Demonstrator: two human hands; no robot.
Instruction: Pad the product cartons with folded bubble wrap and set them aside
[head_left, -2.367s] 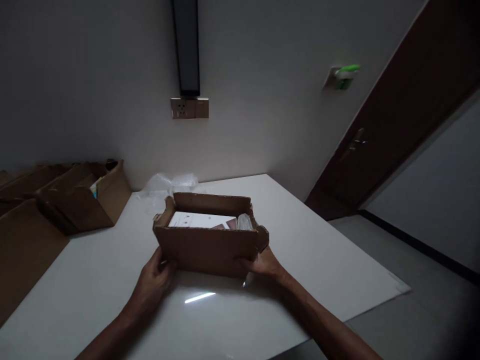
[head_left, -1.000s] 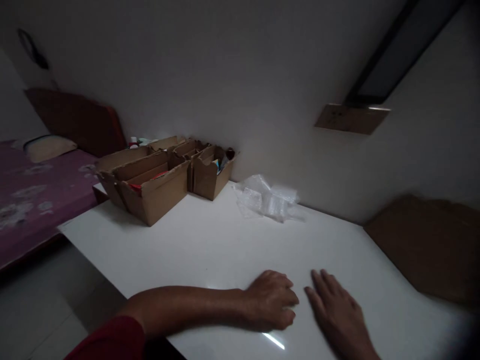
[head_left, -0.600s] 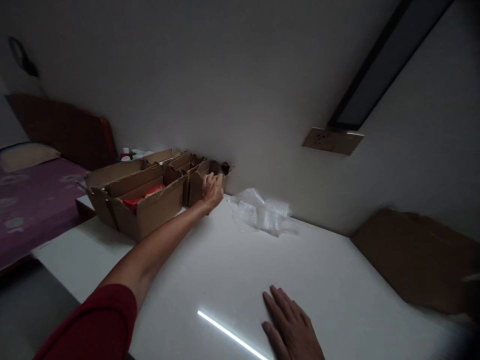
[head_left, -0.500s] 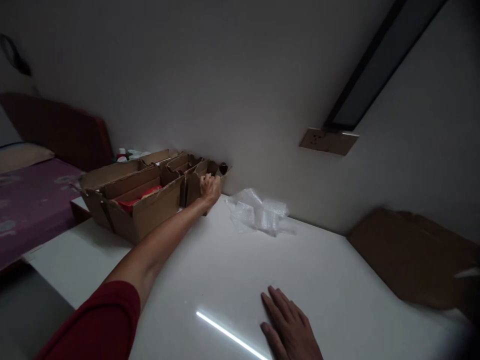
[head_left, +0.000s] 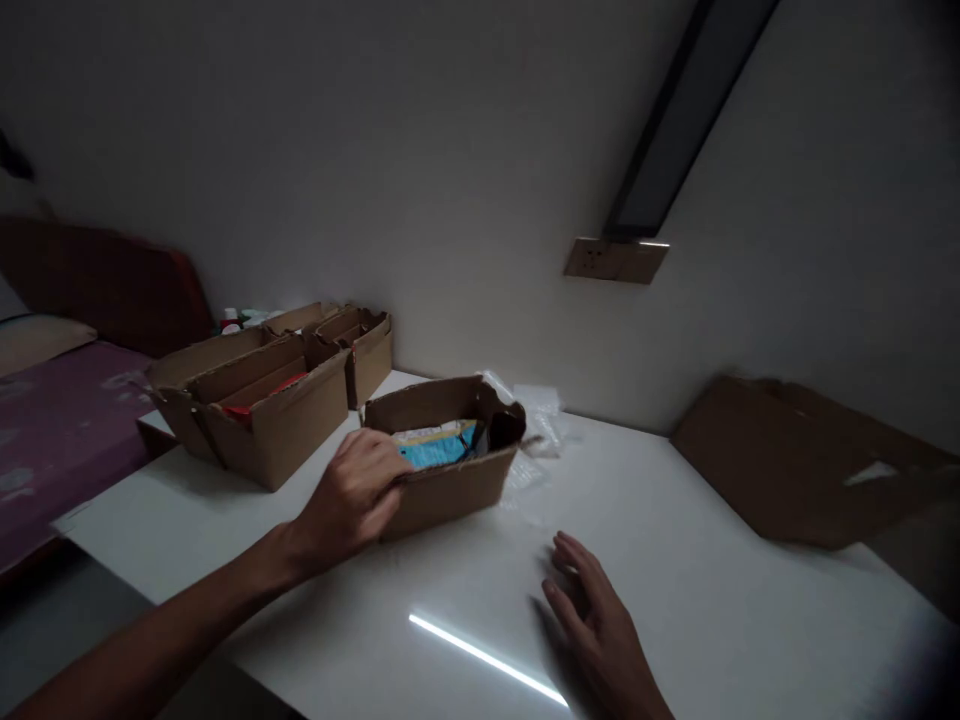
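My left hand (head_left: 364,480) grips the near left rim of an open cardboard box (head_left: 450,495), the fingers hooked over its edge. Inside that box lies a blue and yellow packet (head_left: 439,447), with something dark at the right end that I cannot make out. My right hand (head_left: 592,600) hovers low over the white table (head_left: 712,620), fingers apart and holding nothing, to the right of the box. Crumpled clear bubble wrap (head_left: 540,415) lies behind and beside the box's right end.
More open cardboard boxes (head_left: 300,430) stand on the left of the table, one with red packets (head_left: 262,395) inside. A large brown cardboard piece (head_left: 795,470) is at the right. A wall socket plate (head_left: 616,260) sits above; a bed (head_left: 82,410) lies far left.
My left hand has pulled the box from the row against the wall toward me, onto the middle of the table. My right hand has lifted slightly off the tabletop. The view has shifted a little.
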